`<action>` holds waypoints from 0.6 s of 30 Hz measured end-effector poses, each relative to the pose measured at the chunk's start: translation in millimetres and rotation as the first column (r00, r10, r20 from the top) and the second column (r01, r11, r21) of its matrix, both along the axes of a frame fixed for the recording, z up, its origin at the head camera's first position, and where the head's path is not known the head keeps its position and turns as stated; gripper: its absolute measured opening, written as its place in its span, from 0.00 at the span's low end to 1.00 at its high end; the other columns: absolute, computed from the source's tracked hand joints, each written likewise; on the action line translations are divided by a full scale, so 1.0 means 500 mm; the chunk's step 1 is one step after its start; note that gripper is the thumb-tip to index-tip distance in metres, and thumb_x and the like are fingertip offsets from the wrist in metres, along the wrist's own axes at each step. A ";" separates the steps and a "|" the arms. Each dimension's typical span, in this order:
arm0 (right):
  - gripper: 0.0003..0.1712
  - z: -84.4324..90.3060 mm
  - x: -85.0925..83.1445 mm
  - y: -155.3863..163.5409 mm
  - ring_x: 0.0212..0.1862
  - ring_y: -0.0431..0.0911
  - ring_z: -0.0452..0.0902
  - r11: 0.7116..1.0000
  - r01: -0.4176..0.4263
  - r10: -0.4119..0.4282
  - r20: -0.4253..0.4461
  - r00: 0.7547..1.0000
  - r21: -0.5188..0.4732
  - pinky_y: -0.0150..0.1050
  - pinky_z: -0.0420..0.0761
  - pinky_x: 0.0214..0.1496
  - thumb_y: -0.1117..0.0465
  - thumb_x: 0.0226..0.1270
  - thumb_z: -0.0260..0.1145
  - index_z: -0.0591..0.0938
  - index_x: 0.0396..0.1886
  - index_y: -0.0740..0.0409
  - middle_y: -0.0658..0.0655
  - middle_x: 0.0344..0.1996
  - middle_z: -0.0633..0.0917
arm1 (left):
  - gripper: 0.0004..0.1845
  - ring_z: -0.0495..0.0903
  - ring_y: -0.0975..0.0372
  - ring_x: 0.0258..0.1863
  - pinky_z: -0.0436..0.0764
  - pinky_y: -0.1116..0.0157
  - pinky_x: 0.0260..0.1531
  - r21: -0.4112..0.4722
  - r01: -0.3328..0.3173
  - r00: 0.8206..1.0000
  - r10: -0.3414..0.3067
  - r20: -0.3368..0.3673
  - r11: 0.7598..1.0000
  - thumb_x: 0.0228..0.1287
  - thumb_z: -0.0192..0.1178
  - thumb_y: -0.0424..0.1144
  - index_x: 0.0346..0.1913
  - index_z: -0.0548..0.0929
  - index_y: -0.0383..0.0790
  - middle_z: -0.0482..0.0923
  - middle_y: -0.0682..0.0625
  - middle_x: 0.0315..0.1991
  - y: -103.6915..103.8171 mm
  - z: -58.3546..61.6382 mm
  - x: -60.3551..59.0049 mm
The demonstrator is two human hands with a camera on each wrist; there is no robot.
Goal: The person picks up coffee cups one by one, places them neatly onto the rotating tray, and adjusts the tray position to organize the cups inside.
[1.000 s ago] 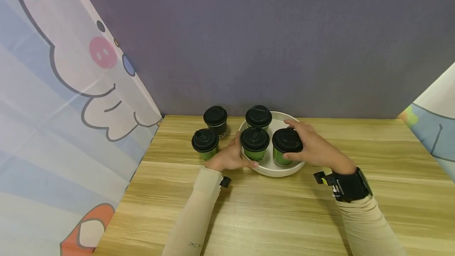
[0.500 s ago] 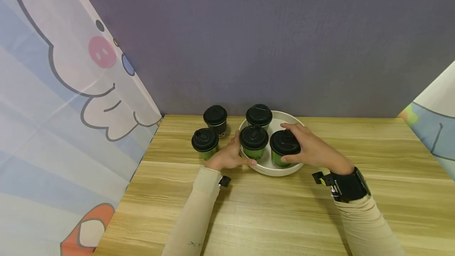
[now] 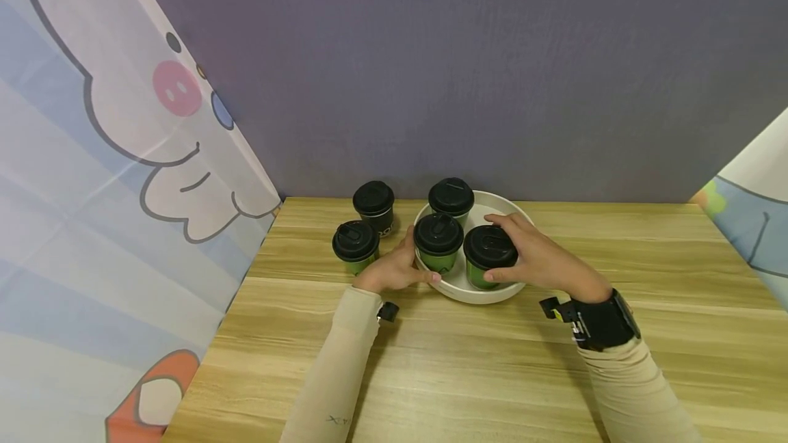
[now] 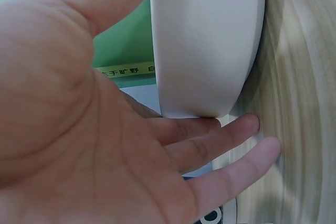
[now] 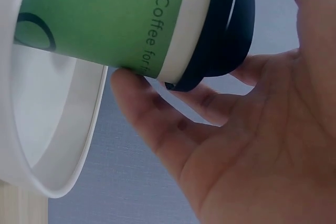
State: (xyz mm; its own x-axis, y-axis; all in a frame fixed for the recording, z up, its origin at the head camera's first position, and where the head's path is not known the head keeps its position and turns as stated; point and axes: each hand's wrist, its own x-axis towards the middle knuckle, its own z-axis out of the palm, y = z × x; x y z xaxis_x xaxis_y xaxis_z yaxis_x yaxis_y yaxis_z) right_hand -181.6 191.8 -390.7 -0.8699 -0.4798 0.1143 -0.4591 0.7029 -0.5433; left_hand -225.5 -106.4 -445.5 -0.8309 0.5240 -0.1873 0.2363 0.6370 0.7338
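Nearest to me, both forearms in beige sleeves cross the tabletop from its near edge; a black band sits on my right wrist.

My left hand rests against the left wall of the white tray, thumb up over the rim and fingers straight along its base where it meets the wood. The left wrist view confirms this: the fingers lie flat under the curve of the tray wall, steadying it rather than gripping. I judge that this contact keeps the tray from sliding.

My right hand is clamped on the lid of the front-right cup, a green cup with a black lid. Fingers curl over the far side of the lid, thumb on the near side. In the right wrist view the fingertips wrap beneath the lid's rim, and the cup's base stands inside the tray, near its front-right rim. Whether the base fully touches the tray floor I cannot tell.

Beyond, 2 more lidded cups stand upright in the tray: 1 at centre-left, 1 at the back. They sit close together, leaving bare tray floor to the right.

Outside the tray, toward the far-left corner of the tabletop, 2 further cups stand apart from it: a green one and a dark one behind.
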 end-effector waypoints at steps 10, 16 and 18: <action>0.59 0.005 0.002 0.004 0.68 0.64 0.71 1.000 0.001 -0.001 0.035 0.999 -0.009 0.64 0.74 0.64 0.41 0.56 0.79 0.60 0.79 0.57 0.66 0.68 0.67 | 0.65 0.39 0.52 0.84 0.48 0.52 0.81 0.034 0.031 0.999 -0.031 -0.011 0.999 0.65 0.70 0.49 0.82 0.26 0.39 0.32 0.40 0.84 -0.004 0.004 -0.003; 0.59 0.006 -0.003 0.033 0.60 0.60 0.74 0.997 -0.060 0.064 0.078 0.995 -0.052 0.60 0.78 0.57 0.50 0.57 0.81 0.57 0.80 0.60 0.68 0.69 0.67 | 0.63 0.38 0.53 0.84 0.46 0.52 0.82 0.067 0.058 0.998 -0.056 -0.025 0.996 0.67 0.69 0.45 0.82 0.26 0.44 0.30 0.44 0.85 -0.006 0.003 -0.005; 0.57 0.005 -0.006 0.047 0.58 0.59 0.74 0.997 -0.065 0.068 0.079 0.995 -0.047 0.57 0.79 0.54 0.53 0.58 0.80 0.57 0.79 0.62 0.68 0.68 0.68 | 0.63 0.37 0.53 0.84 0.45 0.52 0.82 0.081 0.065 0.998 -0.064 -0.025 0.995 0.67 0.69 0.44 0.82 0.25 0.46 0.29 0.45 0.85 -0.007 0.003 -0.005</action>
